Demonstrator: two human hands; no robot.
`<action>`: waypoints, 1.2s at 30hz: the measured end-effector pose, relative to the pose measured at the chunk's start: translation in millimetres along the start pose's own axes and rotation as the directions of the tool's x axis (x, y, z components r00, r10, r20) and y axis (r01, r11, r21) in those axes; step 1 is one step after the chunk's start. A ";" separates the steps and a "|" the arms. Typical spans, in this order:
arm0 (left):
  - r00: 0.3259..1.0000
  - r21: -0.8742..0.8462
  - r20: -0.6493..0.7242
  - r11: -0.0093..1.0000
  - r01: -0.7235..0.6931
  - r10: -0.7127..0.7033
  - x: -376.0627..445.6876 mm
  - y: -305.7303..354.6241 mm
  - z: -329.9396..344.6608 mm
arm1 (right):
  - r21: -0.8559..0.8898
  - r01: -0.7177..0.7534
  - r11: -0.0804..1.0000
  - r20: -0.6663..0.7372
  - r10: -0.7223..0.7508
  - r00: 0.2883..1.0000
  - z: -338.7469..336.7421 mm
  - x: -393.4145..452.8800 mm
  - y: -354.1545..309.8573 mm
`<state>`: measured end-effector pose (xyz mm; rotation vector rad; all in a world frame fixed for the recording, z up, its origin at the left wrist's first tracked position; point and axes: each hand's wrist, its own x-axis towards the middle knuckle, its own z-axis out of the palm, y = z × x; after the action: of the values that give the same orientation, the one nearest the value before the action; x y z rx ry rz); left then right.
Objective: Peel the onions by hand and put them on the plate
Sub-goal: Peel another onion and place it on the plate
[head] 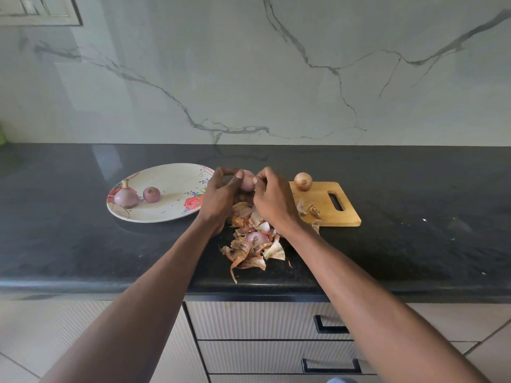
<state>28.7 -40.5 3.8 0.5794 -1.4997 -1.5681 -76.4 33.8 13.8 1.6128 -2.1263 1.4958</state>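
Note:
A pale pink onion [247, 181] is held above the counter between both hands. My left hand [221, 193] grips it from the left, thumb on its side. My right hand [272, 196] pinches at its right side, where a bit of skin shows. Two peeled purple onions [126, 196] [151, 194] lie on the flowered oval plate [171, 181] at the left. One unpeeled brown onion [303, 181] sits on the wooden cutting board [331, 214] at the right. A heap of onion skins [250, 244] lies on the black counter under my hands.
The black counter [83, 244] runs to a marble wall behind. A few skin scraps [311, 210] lie on the board's left part. Drawers with black handles [330, 324] are below the counter's front edge.

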 end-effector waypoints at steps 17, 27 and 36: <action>0.993 -0.165 0.111 0.985 0.056 -0.038 0.4 2.7 -0.4 | 0.258 -0.144 0.955 -0.102 0.176 0.979 -9.0 5.1 3.0; 0.997 -0.253 0.062 0.966 0.060 -0.046 -1.2 4.3 -1.5 | 0.376 -0.298 0.877 0.048 0.303 0.952 -10.1 7.3 -2.7; 0.995 -0.179 0.095 0.983 0.042 -0.025 -2.8 5.8 -1.4 | 0.486 -0.437 0.757 0.098 0.449 0.888 -13.6 8.7 4.5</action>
<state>32.8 -38.4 8.5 0.4349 -1.4025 -1.7565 -89.9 37.5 23.0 1.2120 -2.3565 2.3638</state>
